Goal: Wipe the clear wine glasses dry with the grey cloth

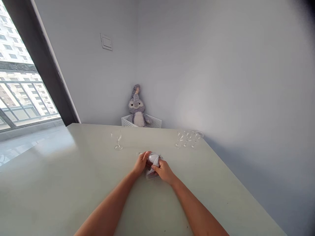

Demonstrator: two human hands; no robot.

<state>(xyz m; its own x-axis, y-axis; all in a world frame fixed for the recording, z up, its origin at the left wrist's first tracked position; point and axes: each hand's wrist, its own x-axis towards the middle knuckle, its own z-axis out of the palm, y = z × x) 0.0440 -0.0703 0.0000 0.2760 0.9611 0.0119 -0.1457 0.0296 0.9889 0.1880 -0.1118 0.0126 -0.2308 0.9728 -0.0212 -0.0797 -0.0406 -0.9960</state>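
Observation:
Near the middle of the pale table [93, 173], my left hand [141, 162] is closed around a clear glass, whose edge shows just left of the fingers. My right hand [164, 169] pinches a light grey cloth [154, 159], which lies against the glass between both hands and hangs down toward the table. Most of the held glass is hidden by the fingers and the cloth. One stemmed glass [118, 141] stands upright beyond my left hand. Several more stemmed glasses [186, 139] stand together farther back on the right.
A grey plush rabbit [139, 119] sits in a white perforated basket [155, 123] behind the table's far edge. Grey walls [221, 65] meet behind it, and the right wall runs along the table's right edge. A window with a railing [22, 98] is at the left.

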